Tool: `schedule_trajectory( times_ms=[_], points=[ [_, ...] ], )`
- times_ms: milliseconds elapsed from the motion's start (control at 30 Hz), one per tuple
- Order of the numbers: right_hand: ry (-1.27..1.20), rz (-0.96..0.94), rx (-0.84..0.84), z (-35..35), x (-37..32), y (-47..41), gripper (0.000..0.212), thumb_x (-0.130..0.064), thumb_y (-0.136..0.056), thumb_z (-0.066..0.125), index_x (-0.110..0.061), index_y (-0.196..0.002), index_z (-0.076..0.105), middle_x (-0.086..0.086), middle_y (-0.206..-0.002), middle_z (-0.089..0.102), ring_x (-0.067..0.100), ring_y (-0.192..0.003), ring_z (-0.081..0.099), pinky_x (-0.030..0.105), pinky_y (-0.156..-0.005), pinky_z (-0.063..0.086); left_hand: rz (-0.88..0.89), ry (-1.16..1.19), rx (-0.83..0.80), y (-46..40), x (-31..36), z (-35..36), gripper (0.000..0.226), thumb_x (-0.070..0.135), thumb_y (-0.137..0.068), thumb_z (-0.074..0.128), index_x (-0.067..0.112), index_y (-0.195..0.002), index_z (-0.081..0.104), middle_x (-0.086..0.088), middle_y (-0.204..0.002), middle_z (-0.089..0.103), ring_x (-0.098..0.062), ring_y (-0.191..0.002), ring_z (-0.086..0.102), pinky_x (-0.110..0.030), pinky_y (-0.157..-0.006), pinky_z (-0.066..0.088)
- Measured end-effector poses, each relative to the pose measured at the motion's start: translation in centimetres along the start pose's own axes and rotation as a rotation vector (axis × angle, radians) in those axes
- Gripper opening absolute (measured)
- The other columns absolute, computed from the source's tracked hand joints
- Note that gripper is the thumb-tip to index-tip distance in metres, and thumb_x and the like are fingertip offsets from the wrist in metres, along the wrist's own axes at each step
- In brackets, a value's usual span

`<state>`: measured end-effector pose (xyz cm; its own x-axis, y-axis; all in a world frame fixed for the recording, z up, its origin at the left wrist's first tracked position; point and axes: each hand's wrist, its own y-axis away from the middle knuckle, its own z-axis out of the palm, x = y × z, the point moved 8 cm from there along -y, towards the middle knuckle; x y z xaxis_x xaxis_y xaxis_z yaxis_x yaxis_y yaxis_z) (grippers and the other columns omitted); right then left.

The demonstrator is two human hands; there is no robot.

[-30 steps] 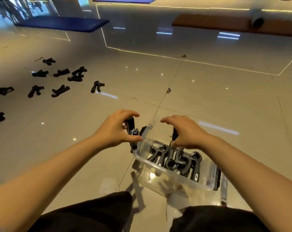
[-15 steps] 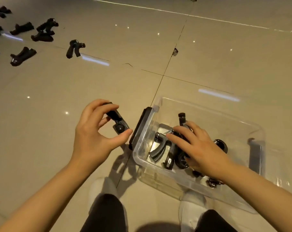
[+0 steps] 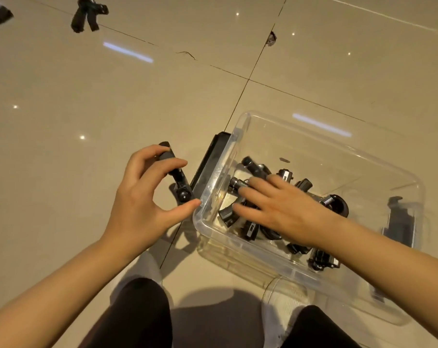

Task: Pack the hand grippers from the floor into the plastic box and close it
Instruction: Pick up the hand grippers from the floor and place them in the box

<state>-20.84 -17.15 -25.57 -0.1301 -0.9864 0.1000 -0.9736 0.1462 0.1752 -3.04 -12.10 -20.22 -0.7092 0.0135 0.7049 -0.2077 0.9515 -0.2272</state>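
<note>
While L hand (image 3: 147,197) pinched one hand gripper (image 3: 176,177) just outside plastic box (image 3: 338,144), R hand (image 3: 280,207) lay flat, fingers straight, on grippers (image 3: 250,169) inside; another gripper (image 3: 87,15) lay far off on floor (image 3: 87,96).

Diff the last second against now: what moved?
The right hand went down from above the clear plastic box onto the packed black hand grippers, flattening out. The left hand kept holding its black hand gripper outside the rim. The box stayed put.

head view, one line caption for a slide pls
Left hand holds a hand gripper beside the clear box; right hand inside.
</note>
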Motion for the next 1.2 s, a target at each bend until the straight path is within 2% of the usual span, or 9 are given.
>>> schedule_trajectory(
  times_ms=[300, 433, 567, 633, 767, 900, 1000, 1067, 1200],
  points=[
    [-0.144, -0.175, -0.114, 3.4, -1.3, -3.2, 0.064, -0.016, -0.075, 0.063, -0.015, -0.134, 0.041, 0.02, -0.134, 0.045, 0.032, -0.113, 0.048, 0.04, -0.089, 0.043, -0.003, -0.024, -0.032, -0.7, -1.2, 0.4, 0.061, 0.049, -0.067, 0.07, 0.017, -0.117, 0.06, -0.005, -0.127, 0.044, -0.015, -0.121, 0.046, -0.032, -0.1, 0.045],
    [-0.19, -0.225, -0.212, 6.1, -1.8, -3.0, 0.088, -0.032, -0.066, 0.079, -0.017, -0.14, 0.034, 0.02, -0.142, 0.037, 0.03, -0.115, 0.048, 0.04, -0.096, 0.041, 0.008, -0.006, -0.055, -1.0, -1.6, 0.6, 0.06, 0.047, -0.067, 0.073, 0.017, -0.117, 0.06, -0.007, -0.128, 0.045, -0.022, -0.12, 0.049, -0.04, -0.098, 0.047],
    [-0.206, -0.164, -0.271, 7.4, -0.4, -2.7, 0.101, -0.044, -0.062, 0.08, -0.023, -0.144, 0.026, 0.014, -0.144, 0.038, 0.033, -0.13, 0.037, 0.049, -0.109, 0.03, 0.035, -0.011, -0.067, -1.2, -1.7, 0.7, 0.056, 0.043, -0.067, 0.074, 0.015, -0.114, 0.062, -0.01, -0.126, 0.045, -0.017, -0.117, 0.048, -0.023, -0.102, 0.04],
    [-0.2, -0.147, -0.278, 7.6, -0.2, -2.5, 0.097, -0.038, -0.065, 0.079, -0.025, -0.145, 0.024, 0.012, -0.143, 0.04, 0.033, -0.133, 0.035, 0.051, -0.111, 0.025, 0.048, -0.021, -0.069, -1.3, -1.6, 0.7, 0.056, 0.042, -0.067, 0.074, 0.012, -0.113, 0.062, -0.012, -0.125, 0.046, -0.012, -0.118, 0.045, -0.015, -0.103, 0.034],
    [-0.205, -0.136, -0.237, 7.3, -0.2, -2.7, 0.089, -0.029, -0.064, 0.081, -0.022, -0.14, 0.036, 0.008, -0.133, 0.052, 0.03, -0.125, 0.048, 0.048, -0.105, 0.035, 0.06, -0.012, -0.071, -1.4, -1.8, 0.8, 0.055, 0.041, -0.067, 0.075, 0.013, -0.112, 0.063, -0.014, -0.125, 0.047, 0.0, -0.121, 0.039, -0.011, -0.103, 0.031],
    [-0.232, -0.11, -0.212, 6.9, -0.1, -2.6, 0.093, -0.025, -0.061, 0.081, -0.021, -0.141, 0.035, 0.009, -0.135, 0.05, 0.03, -0.128, 0.045, 0.048, -0.105, 0.037, 0.07, 0.002, -0.072, -1.2, -1.9, 0.7, 0.051, 0.04, -0.066, 0.076, 0.018, -0.11, 0.06, -0.012, -0.124, 0.046, -0.01, -0.117, 0.043, -0.013, -0.101, 0.033],
    [-0.284, -0.043, -0.146, 5.2, 1.0, -2.2, 0.095, -0.04, -0.06, 0.082, -0.021, -0.141, 0.036, 0.008, -0.136, 0.049, 0.027, -0.127, 0.045, 0.048, -0.103, 0.04, 0.074, -0.001, -0.055, -1.0, -2.0, 0.3, 0.047, 0.04, -0.065, 0.076, 0.02, -0.104, 0.058, -0.013, -0.12, 0.046, -0.009, -0.114, 0.042, -0.013, -0.1, 0.035],
    [-0.316, 0.027, -0.05, 3.1, 2.0, -2.1, 0.085, -0.052, -0.068, 0.076, -0.021, -0.138, 0.039, 0.006, -0.133, 0.051, 0.023, -0.121, 0.049, 0.044, -0.1, 0.043, 0.082, -0.009, 0.0, -0.9, -1.8, -0.4, 0.046, 0.036, -0.064, 0.079, 0.019, -0.101, 0.058, -0.014, -0.118, 0.046, -0.009, -0.112, 0.042, -0.012, -0.099, 0.034],
    [-0.46, 0.256, 0.251, -3.4, 4.5, -2.4, 0.053, -0.046, -0.088, 0.055, -0.019, -0.133, 0.046, 0.003, -0.128, 0.054, 0.018, -0.115, 0.052, 0.04, -0.093, 0.047, 0.194, -0.042, 0.186, -1.1, 0.4, -2.9, 0.041, 0.02, -0.06, 0.086, 0.008, -0.09, 0.061, -0.024, -0.114, 0.045, 0.002, -0.119, 0.035, -0.01, -0.098, 0.034]
  ],
)
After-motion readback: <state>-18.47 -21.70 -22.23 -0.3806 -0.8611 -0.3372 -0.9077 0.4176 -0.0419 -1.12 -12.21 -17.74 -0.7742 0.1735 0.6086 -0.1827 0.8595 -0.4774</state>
